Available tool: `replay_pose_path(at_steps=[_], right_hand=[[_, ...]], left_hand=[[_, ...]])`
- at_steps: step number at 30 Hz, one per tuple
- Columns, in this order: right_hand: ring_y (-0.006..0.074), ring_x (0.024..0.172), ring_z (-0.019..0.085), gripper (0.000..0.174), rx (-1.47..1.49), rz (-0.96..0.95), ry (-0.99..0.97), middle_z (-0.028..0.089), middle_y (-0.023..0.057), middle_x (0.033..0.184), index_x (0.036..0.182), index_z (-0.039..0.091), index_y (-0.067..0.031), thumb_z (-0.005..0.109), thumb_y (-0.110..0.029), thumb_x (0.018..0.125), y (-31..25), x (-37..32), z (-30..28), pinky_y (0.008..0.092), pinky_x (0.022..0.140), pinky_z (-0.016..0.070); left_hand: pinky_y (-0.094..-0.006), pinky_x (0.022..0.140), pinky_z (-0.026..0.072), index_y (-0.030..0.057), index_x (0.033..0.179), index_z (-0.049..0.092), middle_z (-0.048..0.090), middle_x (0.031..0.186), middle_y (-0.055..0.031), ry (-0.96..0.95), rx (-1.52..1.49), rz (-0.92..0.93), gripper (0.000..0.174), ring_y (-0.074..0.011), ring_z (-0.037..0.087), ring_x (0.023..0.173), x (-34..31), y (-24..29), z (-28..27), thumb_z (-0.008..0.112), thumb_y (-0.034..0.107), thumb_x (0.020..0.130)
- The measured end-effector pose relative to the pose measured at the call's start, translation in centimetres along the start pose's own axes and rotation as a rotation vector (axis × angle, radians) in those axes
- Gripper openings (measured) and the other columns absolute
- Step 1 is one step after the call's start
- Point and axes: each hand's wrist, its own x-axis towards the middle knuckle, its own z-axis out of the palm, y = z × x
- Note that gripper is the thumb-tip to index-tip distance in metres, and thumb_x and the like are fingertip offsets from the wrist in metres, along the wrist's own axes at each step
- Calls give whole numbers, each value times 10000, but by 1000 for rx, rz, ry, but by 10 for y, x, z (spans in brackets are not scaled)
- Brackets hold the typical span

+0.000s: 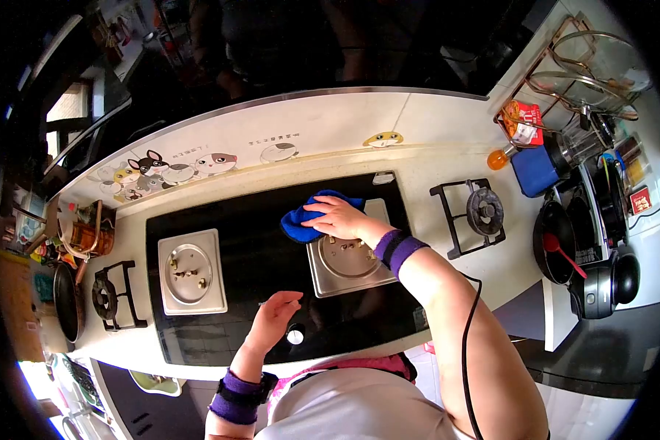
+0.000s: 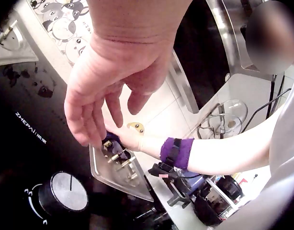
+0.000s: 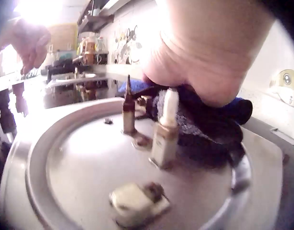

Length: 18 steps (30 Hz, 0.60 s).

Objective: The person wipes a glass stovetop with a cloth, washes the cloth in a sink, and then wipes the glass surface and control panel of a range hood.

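My right hand (image 1: 339, 218) lies over a blue cloth (image 1: 301, 224), its fingers extended on top. The cloth covers the back left corner of the right metal burner tray (image 1: 317, 275) and spills onto the black glass hob (image 1: 264, 253). Close up in the right wrist view, the cloth (image 3: 238, 108) bunches beneath the palm, beside a white-tipped igniter pin (image 3: 167, 129) and a darker pin (image 3: 129, 112). My left hand (image 1: 275, 315) hovers above the front of the hob near the round control knob (image 1: 295, 335). Its fingers are loosely bent, with nothing in them.
The left burner tray (image 1: 216, 282) has its burner parts exposed. Pan supports stand on the counter at the left (image 1: 136, 297) and right (image 1: 453, 220). Frying pans (image 1: 550, 249), a blue box (image 1: 533, 172) and a lid rack (image 1: 543, 70) crowd the right side. A black cable (image 1: 465, 367) runs along my right arm.
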Motion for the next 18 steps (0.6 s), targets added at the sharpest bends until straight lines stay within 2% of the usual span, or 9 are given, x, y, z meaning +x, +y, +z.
replay_pose_path(at_steps=[4, 8, 11, 13, 16, 18], right_hand=[[301, 1335, 394, 338, -212, 34, 134, 509, 37, 1406, 1280, 616, -290, 537, -292, 952, 22, -33, -21, 431, 1131, 304], [341, 1326, 381, 387, -364, 270, 229, 474, 74, 1415, 1340, 551, -239, 517, -272, 956, 15, -94, -38, 456, 1122, 303], [355, 1339, 354, 411, -449, 370, 255, 433, 91, 1439, 1371, 514, -212, 492, -269, 964, -16, -136, -27, 477, 1127, 280], [355, 1345, 344, 418, -446, 447, 269, 425, 105, 1444, 1372, 510, -181, 486, -261, 963, -42, -161, -16, 484, 1133, 261], [365, 1319, 363, 442, -449, 493, 329, 433, 134, 1424, 1341, 534, -132, 533, -204, 905, -88, -194, 3, 490, 1109, 281], [376, 1308, 365, 448, -449, 552, 340, 435, 139, 1420, 1329, 546, -130, 553, -214, 889, -124, -210, 16, 501, 1098, 289]], left_hand=[[-283, 829, 472, 41, 1217, 596, 652, 1144, -51, 35, 7, 35, 269, -159, 626, 1039, -1, 7, -4, 522, 193, 1008], [-283, 832, 471, 44, 1215, 598, 651, 1158, -52, 52, -12, 31, 271, -156, 623, 1040, -5, 4, -4, 532, 197, 1003], [-283, 841, 472, 45, 1217, 598, 651, 1158, -52, 24, -32, 40, 278, -157, 623, 1041, -8, 0, 4, 533, 208, 1002], [-269, 850, 483, 18, 1199, 604, 661, 1099, -62, 28, -72, 14, 261, -148, 627, 1002, -11, 3, 12, 557, 159, 984], [-263, 854, 486, 8, 1194, 605, 664, 1070, -66, 16, -84, 14, 255, -148, 628, 980, -16, 3, 17, 565, 133, 976], [-264, 848, 485, 9, 1198, 602, 663, 1072, -63, 13, -80, 23, 258, -149, 629, 977, -20, 1, 16, 561, 135, 977]])
